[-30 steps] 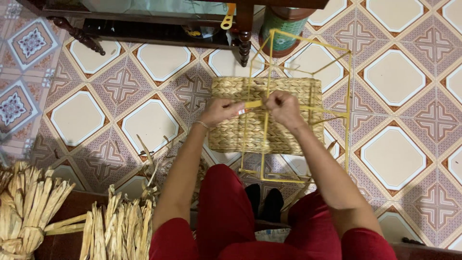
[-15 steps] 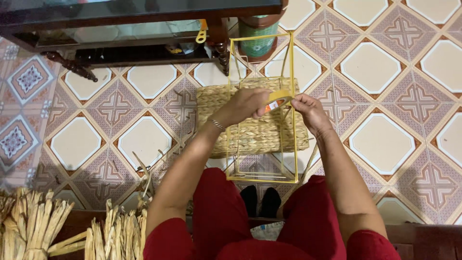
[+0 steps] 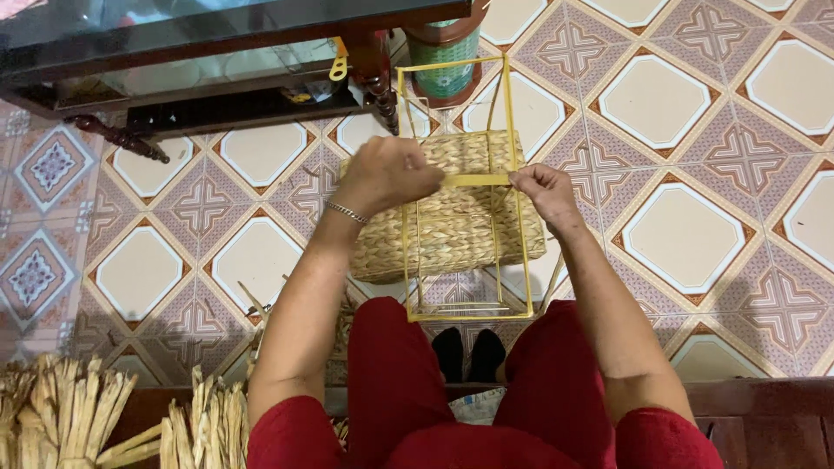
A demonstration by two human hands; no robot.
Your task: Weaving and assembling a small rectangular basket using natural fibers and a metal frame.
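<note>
A yellow wire frame (image 3: 512, 252) shaped like a box stands on the tiled floor between my knees, with a woven straw panel (image 3: 452, 226) partly built inside it. A flat yellow strip (image 3: 478, 181) runs level between my hands above the weave. My left hand (image 3: 387, 174), with a thin bracelet at the wrist, pinches the strip's left end. My right hand (image 3: 543, 191) pinches its right end by the frame's right upright.
Bundles of dried straw (image 3: 78, 417) lie at the lower left. A dark low table with a glass top (image 3: 217, 52) stands at the top left, its carved leg (image 3: 378, 82) near the frame. A green woven cylinder (image 3: 445, 61) stands behind the frame.
The view has shifted, so the frame sits more centred. My hands have moved apart and pulled the yellow strip out straight across the weave.
</note>
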